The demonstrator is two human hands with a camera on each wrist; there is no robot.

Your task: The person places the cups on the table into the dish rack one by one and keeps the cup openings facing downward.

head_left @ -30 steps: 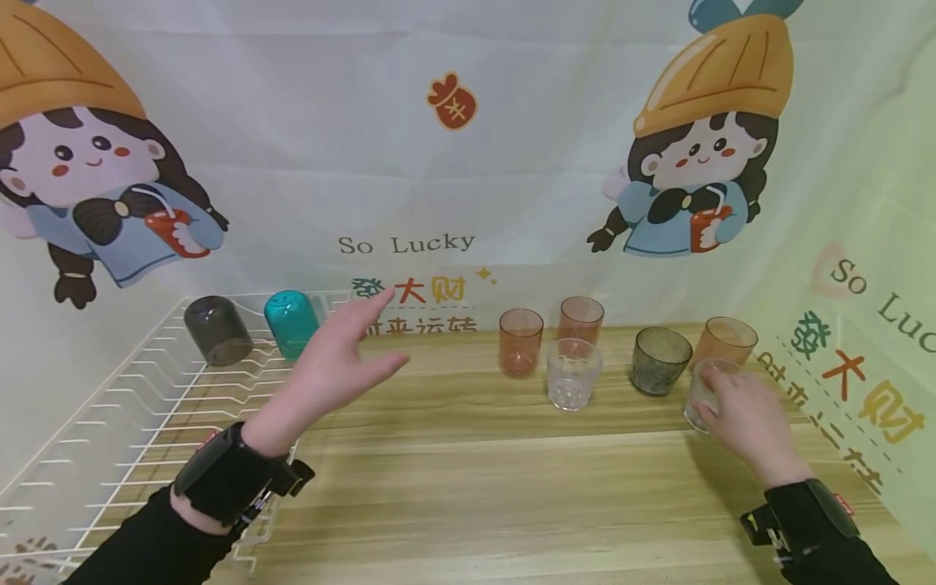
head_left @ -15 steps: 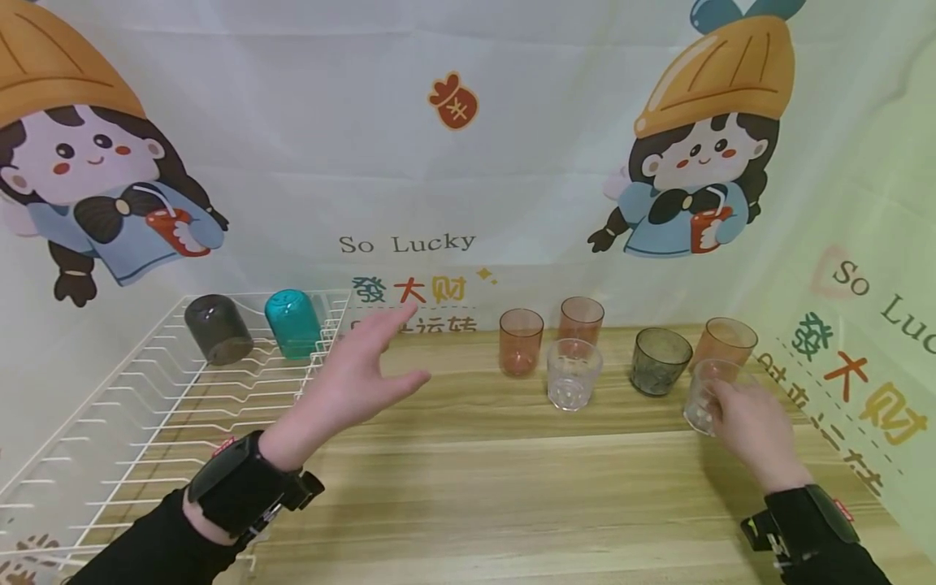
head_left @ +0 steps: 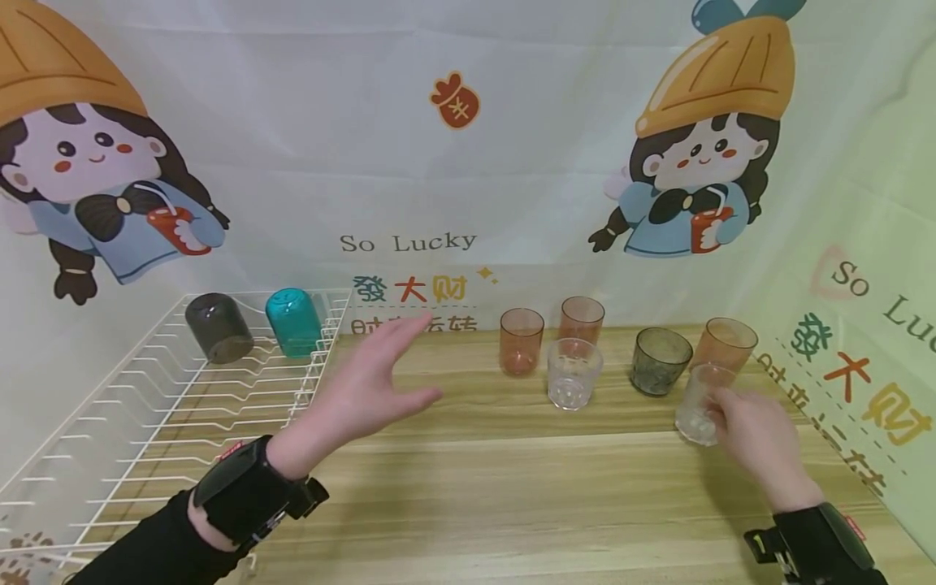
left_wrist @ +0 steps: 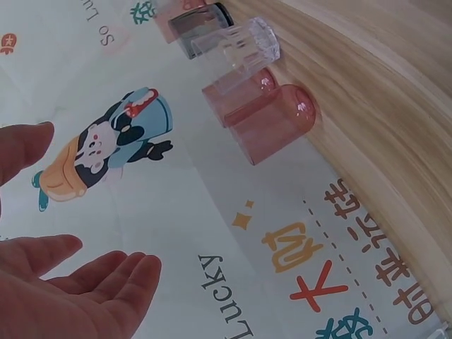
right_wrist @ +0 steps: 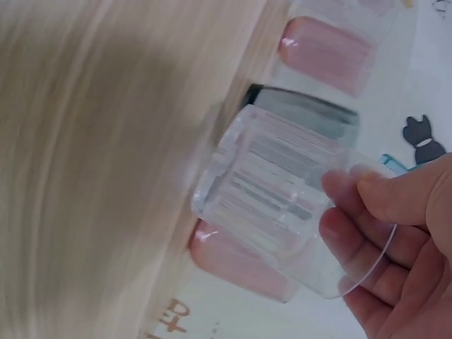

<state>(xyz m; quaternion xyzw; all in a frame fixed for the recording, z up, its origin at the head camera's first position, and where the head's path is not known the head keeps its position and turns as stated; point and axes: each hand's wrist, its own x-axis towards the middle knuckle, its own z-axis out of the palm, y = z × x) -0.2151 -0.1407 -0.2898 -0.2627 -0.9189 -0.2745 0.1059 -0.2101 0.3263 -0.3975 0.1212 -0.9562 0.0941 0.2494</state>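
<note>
My right hand (head_left: pixel 760 439) pinches a clear glass (right_wrist: pixel 272 194) near its rim; in the head view the glass tilts a little, close over the table. Just behind it stand an amber-pink glass (head_left: pixel 731 341) and a grey glass (head_left: pixel 661 361). My left hand (head_left: pixel 366 382) hovers with straight fingers and thumb spread, holding nothing, right of the wire rack. Further along the table are two pink glasses, one at the left (head_left: pixel 521 341) and one behind (head_left: pixel 582 317), with another clear glass (head_left: pixel 574 374) in front. The left wrist view also shows the pink glasses (left_wrist: pixel 272 123).
A white wire dish rack (head_left: pixel 212 414) fills the left side. Upside down at its back sit a dark grey glass (head_left: pixel 219 329) and a teal glass (head_left: pixel 294 322). A printed cloth (head_left: pixel 512 162) hangs behind the wooden table (head_left: pixel 512 496) and along its right side.
My right hand has taken hold of the clear glass and shifted it slightly toward me and left, tilting it. My left hand has drifted right and a little down, away from the rack.
</note>
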